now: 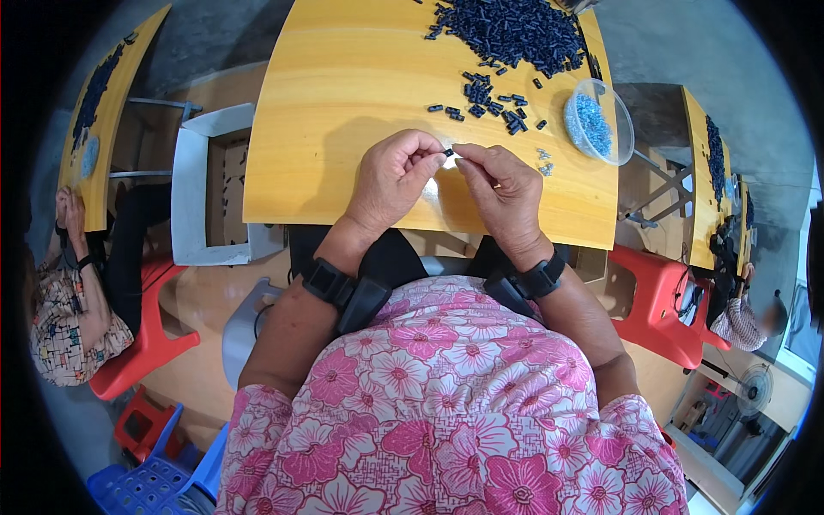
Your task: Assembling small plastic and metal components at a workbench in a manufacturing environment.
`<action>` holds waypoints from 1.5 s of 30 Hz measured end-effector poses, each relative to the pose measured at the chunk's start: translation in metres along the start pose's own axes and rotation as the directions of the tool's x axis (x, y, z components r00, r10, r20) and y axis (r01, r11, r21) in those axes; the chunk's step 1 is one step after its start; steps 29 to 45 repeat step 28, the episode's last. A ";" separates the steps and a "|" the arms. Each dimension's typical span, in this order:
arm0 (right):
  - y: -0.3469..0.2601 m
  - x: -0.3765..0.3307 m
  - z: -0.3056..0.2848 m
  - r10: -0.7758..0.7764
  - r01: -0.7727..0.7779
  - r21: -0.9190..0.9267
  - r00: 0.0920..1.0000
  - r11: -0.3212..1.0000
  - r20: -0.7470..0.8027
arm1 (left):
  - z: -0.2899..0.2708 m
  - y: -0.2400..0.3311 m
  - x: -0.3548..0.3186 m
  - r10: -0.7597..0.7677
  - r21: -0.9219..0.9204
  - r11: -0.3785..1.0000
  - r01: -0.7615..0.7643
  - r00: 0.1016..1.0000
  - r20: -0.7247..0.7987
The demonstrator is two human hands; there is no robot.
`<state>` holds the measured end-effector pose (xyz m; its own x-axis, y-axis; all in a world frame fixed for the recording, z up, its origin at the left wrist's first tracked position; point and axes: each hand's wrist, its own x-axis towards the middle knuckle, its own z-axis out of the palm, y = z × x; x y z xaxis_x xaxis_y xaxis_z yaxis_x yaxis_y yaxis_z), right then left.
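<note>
Just above the near edge of the yellow wooden table [343, 129], both hands meet at the middle. Left hand [390, 184] and right hand [506, 193] each pinch with thumb and forefinger, and a small dark plastic piece [448, 152] sits between the fingertips, held over the tabletop. Beyond them lies a loose scatter of dark pieces [491, 99], with a clear bowl of pale blue bits [598, 122] at the right edge. Farther back spreads a large heap of dark pieces [519, 34].
</note>
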<state>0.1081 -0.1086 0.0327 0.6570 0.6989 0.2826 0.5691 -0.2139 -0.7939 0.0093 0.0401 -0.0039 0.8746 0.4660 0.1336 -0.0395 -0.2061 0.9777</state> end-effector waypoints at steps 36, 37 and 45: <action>0.004 -0.002 0.010 0.128 -0.127 0.065 0.991 0.990 -0.024 | 0.000 -0.008 0.000 0.006 -0.077 0.997 -0.008 1.000 -0.024; 0.004 -0.002 0.010 0.128 -0.127 0.065 0.991 0.990 -0.024 | 0.000 -0.008 0.000 0.006 -0.077 0.997 -0.008 1.000 -0.024; 0.004 -0.002 0.010 0.128 -0.127 0.065 0.991 0.990 -0.024 | 0.000 -0.008 0.000 0.006 -0.077 0.997 -0.008 1.000 -0.024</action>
